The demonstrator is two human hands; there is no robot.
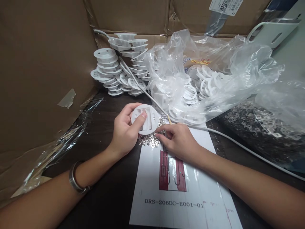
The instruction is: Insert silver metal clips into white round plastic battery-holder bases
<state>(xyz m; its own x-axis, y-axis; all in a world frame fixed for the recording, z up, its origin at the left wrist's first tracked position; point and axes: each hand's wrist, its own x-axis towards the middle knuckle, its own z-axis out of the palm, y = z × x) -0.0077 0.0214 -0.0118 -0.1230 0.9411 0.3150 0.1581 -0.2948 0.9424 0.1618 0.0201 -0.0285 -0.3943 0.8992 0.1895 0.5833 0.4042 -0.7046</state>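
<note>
My left hand (126,130) grips a round white plastic battery holder (148,111), thumb across its face and fingers behind. Rectangular slots and a few small metal springs show on the holder's face. Close to its lower right edge, my right hand (177,138) is closed in a pinch; whatever lies between thumb and forefinger is too small to make out. Beneath both hands a heap of small shiny metal contact plates (150,140) lies at the top of a printed sheet (166,216). A thin yellowish stick (169,119) pokes up just behind my right hand.
Stacked white battery holders (106,68) stand at the back left. A clear plastic bag (214,105) spreads over more holders at the back. On the right lies a bag of metal plates (257,127). A white cable (228,140) crosses the table. Cardboard walls (45,47) enclose the left and back.
</note>
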